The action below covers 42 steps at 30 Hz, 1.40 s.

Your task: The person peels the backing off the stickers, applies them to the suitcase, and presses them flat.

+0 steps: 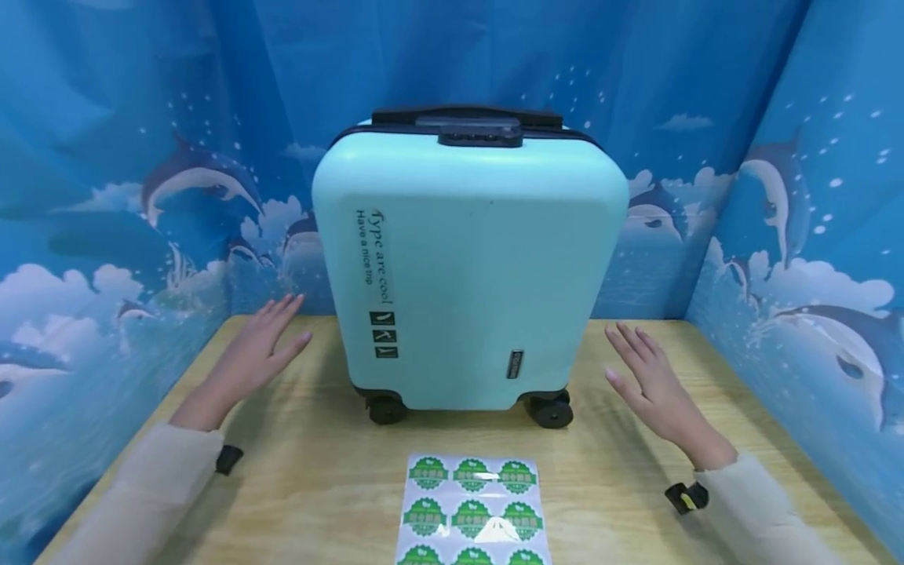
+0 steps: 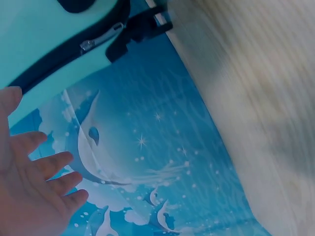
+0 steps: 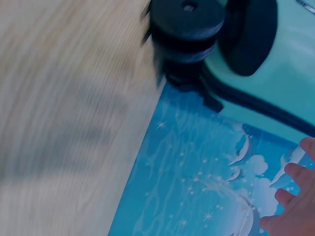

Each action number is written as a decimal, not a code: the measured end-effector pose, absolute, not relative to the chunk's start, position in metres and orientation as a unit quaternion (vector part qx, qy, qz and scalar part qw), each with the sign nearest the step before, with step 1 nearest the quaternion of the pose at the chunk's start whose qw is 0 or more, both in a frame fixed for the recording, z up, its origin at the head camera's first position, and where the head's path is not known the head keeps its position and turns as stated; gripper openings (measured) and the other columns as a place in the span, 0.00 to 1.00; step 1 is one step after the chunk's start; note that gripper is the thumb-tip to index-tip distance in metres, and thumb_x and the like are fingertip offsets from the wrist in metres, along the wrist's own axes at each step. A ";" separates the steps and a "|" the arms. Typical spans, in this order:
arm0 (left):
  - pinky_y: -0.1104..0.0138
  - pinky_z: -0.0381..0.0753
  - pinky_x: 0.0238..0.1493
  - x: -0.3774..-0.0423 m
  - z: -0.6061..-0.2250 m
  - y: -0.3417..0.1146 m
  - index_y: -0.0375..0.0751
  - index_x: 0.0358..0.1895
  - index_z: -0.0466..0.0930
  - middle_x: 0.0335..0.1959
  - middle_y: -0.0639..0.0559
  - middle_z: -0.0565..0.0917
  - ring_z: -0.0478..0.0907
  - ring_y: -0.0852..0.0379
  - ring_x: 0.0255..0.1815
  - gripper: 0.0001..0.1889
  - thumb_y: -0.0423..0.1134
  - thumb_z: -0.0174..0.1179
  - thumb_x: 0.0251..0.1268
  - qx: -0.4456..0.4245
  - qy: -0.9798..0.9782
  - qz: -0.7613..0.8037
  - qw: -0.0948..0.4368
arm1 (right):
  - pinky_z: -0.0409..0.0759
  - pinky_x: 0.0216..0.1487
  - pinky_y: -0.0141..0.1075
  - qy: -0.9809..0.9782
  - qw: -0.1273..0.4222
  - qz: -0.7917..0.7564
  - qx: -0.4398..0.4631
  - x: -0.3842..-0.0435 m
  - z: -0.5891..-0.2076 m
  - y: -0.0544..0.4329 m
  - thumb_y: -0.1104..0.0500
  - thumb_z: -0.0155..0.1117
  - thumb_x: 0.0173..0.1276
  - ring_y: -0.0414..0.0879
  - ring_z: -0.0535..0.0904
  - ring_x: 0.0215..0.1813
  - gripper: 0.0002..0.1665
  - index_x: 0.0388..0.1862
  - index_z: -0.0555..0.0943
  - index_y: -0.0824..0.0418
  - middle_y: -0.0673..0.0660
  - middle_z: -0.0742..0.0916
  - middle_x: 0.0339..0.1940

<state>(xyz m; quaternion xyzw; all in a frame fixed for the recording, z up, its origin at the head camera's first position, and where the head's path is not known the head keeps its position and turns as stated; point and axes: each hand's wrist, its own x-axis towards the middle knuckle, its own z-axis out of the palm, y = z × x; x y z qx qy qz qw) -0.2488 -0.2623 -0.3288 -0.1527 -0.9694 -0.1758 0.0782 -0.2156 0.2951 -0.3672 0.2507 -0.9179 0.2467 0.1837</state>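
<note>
A mint-green suitcase [image 1: 459, 275] stands upright on its black wheels [image 1: 549, 410], its dark handle [image 1: 480, 133] on top. To its left, my left hand [image 1: 257, 353] is held out with straight, spread fingers, apart from the shell. On the opposite side my right hand [image 1: 653, 388] is likewise spread and holds nothing. The left wrist view shows the left hand [image 2: 37, 182] near the suitcase's zipped edge [image 2: 74, 54]. In the right wrist view, the fingertips [image 3: 285, 196] of the right hand appear at the lower right, with a suitcase wheel [image 3: 187, 24] above.
A sheet of round green stickers [image 1: 472, 502] lies on the wooden table [image 1: 318, 486] in front of the suitcase. Blue curtains [image 1: 176, 94] printed with dolphins enclose the back and both sides. Each sleeved wrist wears a black strap [image 1: 687, 498].
</note>
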 end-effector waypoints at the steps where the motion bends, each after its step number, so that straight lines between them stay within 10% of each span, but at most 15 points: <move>1: 0.34 0.44 0.65 -0.246 -0.331 -0.262 0.41 0.75 0.43 0.74 0.32 0.46 0.41 0.30 0.72 0.38 0.60 0.41 0.71 -0.156 -0.967 -0.183 0.087 | 0.43 0.67 0.66 -0.917 0.183 0.250 0.251 -0.213 -0.368 0.293 0.57 0.51 0.73 0.67 0.42 0.74 0.35 0.75 0.53 0.59 0.68 0.56 0.75; 17: 0.37 0.61 0.59 -0.201 -0.363 -0.234 0.43 0.71 0.58 0.68 0.36 0.65 0.61 0.33 0.66 0.30 0.37 0.55 0.68 -0.205 -0.888 -0.326 0.250 | 0.40 0.74 0.39 -0.866 0.271 0.250 0.336 -0.171 -0.382 0.263 0.52 0.55 0.70 0.51 0.47 0.76 0.34 0.71 0.61 0.62 0.61 0.61 0.74; 25: 0.83 0.64 0.58 -0.185 -0.374 -0.212 0.36 0.65 0.67 0.62 0.40 0.73 0.67 0.65 0.62 0.29 0.24 0.59 0.57 -0.223 -0.824 -0.413 0.319 | 0.38 0.74 0.32 -0.863 0.247 0.257 0.358 -0.161 -0.381 0.245 0.55 0.61 0.63 0.48 0.48 0.76 0.38 0.70 0.62 0.65 0.65 0.64 0.72; 42: 0.75 0.74 0.54 -0.161 -0.394 -0.168 0.38 0.60 0.72 0.56 0.46 0.79 0.75 0.63 0.54 0.23 0.30 0.61 0.60 -0.192 -0.806 -0.535 0.163 | 0.40 0.72 0.28 -0.861 0.162 0.281 0.391 -0.156 -0.388 0.199 0.58 0.67 0.60 0.60 0.59 0.71 0.41 0.71 0.62 0.60 0.60 0.67 0.71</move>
